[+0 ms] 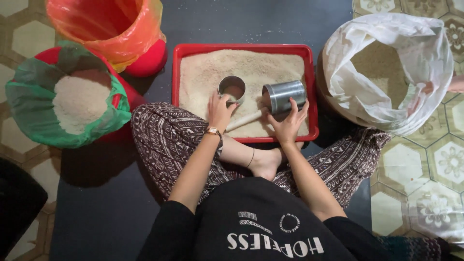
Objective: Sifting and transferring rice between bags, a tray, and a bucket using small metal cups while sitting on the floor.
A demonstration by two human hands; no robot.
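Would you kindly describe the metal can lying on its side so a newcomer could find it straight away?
Start at the red tray of pale grain before the seated person. At its right front, the right hand grips a shiny metal can. Unlike the second can, standing upright by the left hand, it lies tipped on its side, mouth facing left.

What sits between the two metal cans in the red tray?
Mostly bare grain. Head view shows the upright can at the left hand, the tipped can in the right hand; a pale wooden stick lies just below the gap.
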